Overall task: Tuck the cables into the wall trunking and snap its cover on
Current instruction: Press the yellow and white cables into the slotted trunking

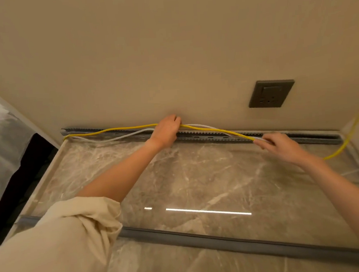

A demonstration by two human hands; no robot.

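The yellow cable [114, 130] and white cable [115, 138] run lengthwise along the open grey slotted trunking [208, 136] at the wall's foot, bowing out of the channel rather than seated in it. The left hand [166, 130] is clenched on both cables at the trunking's middle; the right hand [281, 146] pinches them nearer the trunking's right end. Beyond that end the yellow cable trails away up the side wall. The grey cover [224, 242] lies parallel to the trunking, well in front of it on the marble floor [198, 177], not yet fitted. A wall socket [271, 94] sits above the trunking's right half; nothing blocks the channel.
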